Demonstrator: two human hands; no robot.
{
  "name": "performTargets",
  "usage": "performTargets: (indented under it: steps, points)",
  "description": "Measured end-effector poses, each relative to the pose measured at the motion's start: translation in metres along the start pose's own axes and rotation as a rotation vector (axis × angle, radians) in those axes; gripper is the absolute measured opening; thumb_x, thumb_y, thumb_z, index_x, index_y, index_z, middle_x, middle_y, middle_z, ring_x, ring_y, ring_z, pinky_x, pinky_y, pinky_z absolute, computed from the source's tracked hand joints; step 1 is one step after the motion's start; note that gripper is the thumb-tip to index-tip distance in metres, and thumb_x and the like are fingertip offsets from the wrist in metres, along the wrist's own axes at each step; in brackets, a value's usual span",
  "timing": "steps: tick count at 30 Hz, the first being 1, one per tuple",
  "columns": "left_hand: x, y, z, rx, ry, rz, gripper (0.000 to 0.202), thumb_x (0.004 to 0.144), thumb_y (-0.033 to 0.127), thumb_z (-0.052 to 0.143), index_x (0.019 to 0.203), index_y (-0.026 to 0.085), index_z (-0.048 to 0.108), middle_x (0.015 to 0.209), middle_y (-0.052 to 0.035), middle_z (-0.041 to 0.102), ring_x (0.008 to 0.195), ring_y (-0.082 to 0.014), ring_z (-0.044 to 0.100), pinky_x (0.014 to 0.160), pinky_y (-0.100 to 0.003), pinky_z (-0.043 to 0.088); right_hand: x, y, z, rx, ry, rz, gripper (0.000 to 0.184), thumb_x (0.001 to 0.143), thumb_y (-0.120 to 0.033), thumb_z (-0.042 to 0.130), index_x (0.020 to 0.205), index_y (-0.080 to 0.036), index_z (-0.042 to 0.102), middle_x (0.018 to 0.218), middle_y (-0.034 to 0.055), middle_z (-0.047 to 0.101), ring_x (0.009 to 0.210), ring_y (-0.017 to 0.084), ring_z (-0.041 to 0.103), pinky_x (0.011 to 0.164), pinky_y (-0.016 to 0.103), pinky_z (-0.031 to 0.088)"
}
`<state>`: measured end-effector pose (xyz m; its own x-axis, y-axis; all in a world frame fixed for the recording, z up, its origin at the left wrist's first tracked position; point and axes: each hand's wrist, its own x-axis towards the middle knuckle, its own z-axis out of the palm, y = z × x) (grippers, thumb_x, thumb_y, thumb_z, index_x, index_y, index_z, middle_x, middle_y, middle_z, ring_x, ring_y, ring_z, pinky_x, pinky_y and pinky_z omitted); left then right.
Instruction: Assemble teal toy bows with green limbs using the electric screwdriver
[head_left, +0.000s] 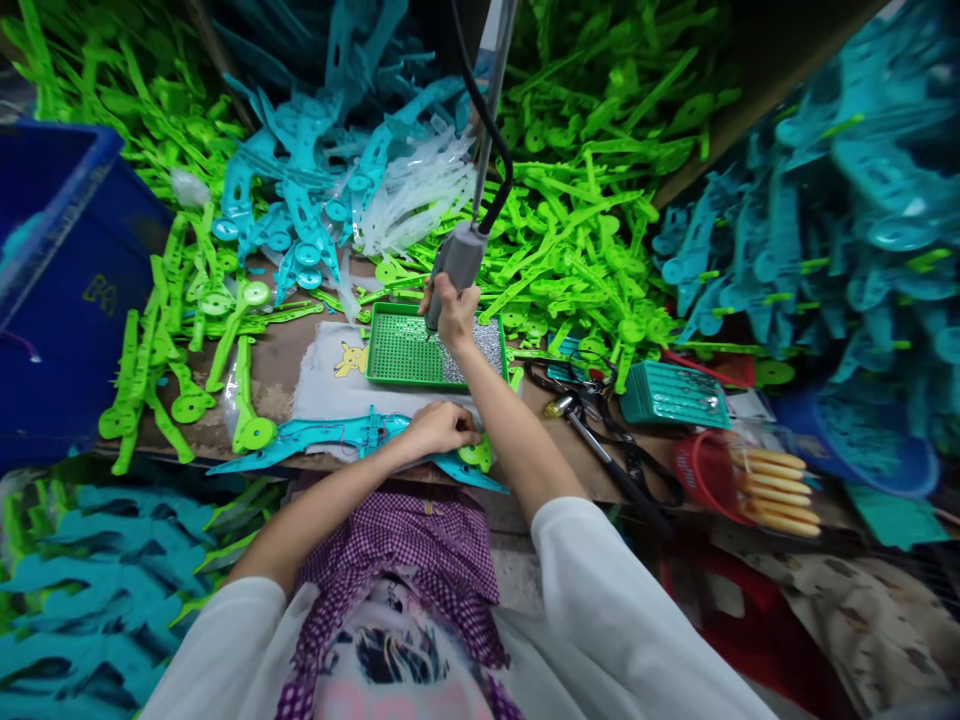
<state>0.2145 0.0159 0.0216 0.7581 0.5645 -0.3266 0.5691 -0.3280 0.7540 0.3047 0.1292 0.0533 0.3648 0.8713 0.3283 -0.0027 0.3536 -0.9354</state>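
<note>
My right hand [457,315] is closed around a grey electric screwdriver [462,255], whose black cord and metal rod run upward. Its lower end points down over a green perforated tray [382,375]. Small silvery screws [489,345] are heaped in the tray's right side. Along the table's front edge lies a long blue plastic piece [322,435] with thin wires at its middle. My left hand [439,428] rests on its right part, fingers curled down on it. Beside those fingertips a lime-green round part [477,455] shows; the exact grip there is partly hidden.
Piles of green plastic arms [570,240] and blue pieces [307,190] crowd the back. A blue bin [67,280] stands left. On the right are a hammer [600,440], teal trays [671,393] and a red cup [705,470]. A white cloth [319,385] lies under the tray.
</note>
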Motion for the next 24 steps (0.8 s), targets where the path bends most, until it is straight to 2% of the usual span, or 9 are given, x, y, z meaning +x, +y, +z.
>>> performTargets:
  steps: [5,8,10,13,16,18,20,24]
  points:
    - [-0.002,-0.003,0.002,0.003,0.022,0.033,0.022,0.078,0.037,0.065,0.089,0.022,0.076,0.089,-0.0019,0.075,0.082,-0.0204,0.067,0.068,-0.025,0.045,0.002,-0.008,-0.001,-0.009,0.030,0.002,0.053,0.075,-0.071,0.050,0.086,-0.020,0.062,0.049,-0.0065,0.051,0.041,0.010,0.051,0.046,0.027,0.042]
    - [-0.001,-0.004,0.001,0.000,0.032,0.059,0.021,0.079,0.037,0.065,0.089,0.022,0.076,0.092,-0.0026,0.075,0.085,-0.0205,0.067,0.071,-0.026,0.045,0.007,-0.031,-0.009,0.000,0.073,-0.053,0.058,0.075,-0.074,0.048,0.094,-0.021,0.063,0.050,-0.0067,0.048,0.042,0.010,0.051,0.045,0.026,0.041]
    - [0.002,-0.004,0.000,-0.003,0.045,0.086,0.020,0.080,0.036,0.065,0.088,0.021,0.076,0.090,-0.0029,0.075,0.083,-0.0196,0.067,0.071,-0.026,0.045,0.001,-0.056,-0.022,0.020,0.137,-0.097,0.060,0.075,-0.077,0.045,0.095,-0.023,0.062,0.049,-0.0070,0.045,0.042,0.010,0.051,0.044,0.025,0.040]
    - [0.008,-0.006,-0.001,-0.020,0.056,0.116,0.018,0.081,0.034,0.065,0.087,0.020,0.075,0.089,-0.0038,0.075,0.081,-0.0179,0.066,0.071,-0.027,0.044,-0.033,-0.094,-0.053,0.058,0.209,-0.104,0.061,0.069,-0.082,0.045,0.087,-0.026,0.060,0.048,-0.0068,0.043,0.039,0.011,0.051,0.039,0.026,0.037]
    - [0.013,-0.008,-0.001,-0.055,0.023,0.112,0.019,0.081,0.035,0.066,0.089,0.021,0.076,0.089,-0.0043,0.075,0.081,-0.0173,0.066,0.072,-0.028,0.044,-0.093,-0.115,-0.081,0.073,0.188,0.000,0.061,0.062,-0.085,0.052,0.079,-0.026,0.059,0.046,-0.0061,0.046,0.035,0.013,0.048,0.034,0.027,0.036]
    - [0.015,-0.009,0.000,-0.073,-0.004,0.119,0.019,0.081,0.036,0.066,0.090,0.022,0.076,0.090,-0.0040,0.075,0.082,-0.0176,0.066,0.072,-0.028,0.044,-0.131,-0.115,-0.093,0.044,0.190,0.068,0.059,0.060,-0.082,0.057,0.077,-0.026,0.060,0.046,-0.0054,0.049,0.034,0.013,0.047,0.033,0.026,0.036]
    - [0.014,-0.009,0.001,-0.073,-0.011,0.122,0.019,0.081,0.037,0.065,0.090,0.024,0.076,0.092,-0.0036,0.076,0.083,-0.0180,0.067,0.072,-0.029,0.044,-0.156,-0.108,-0.098,0.006,0.222,0.091,0.059,0.058,-0.081,0.059,0.077,-0.026,0.060,0.046,-0.0048,0.049,0.035,0.014,0.048,0.034,0.027,0.037]
    - [0.012,-0.006,0.001,-0.047,0.019,0.105,0.018,0.081,0.037,0.064,0.088,0.025,0.075,0.093,-0.0028,0.076,0.085,-0.0185,0.067,0.072,-0.030,0.044,-0.168,-0.093,-0.102,-0.014,0.259,0.084,0.062,0.056,-0.084,0.055,0.076,-0.026,0.061,0.046,-0.0042,0.048,0.038,0.016,0.051,0.036,0.029,0.042]
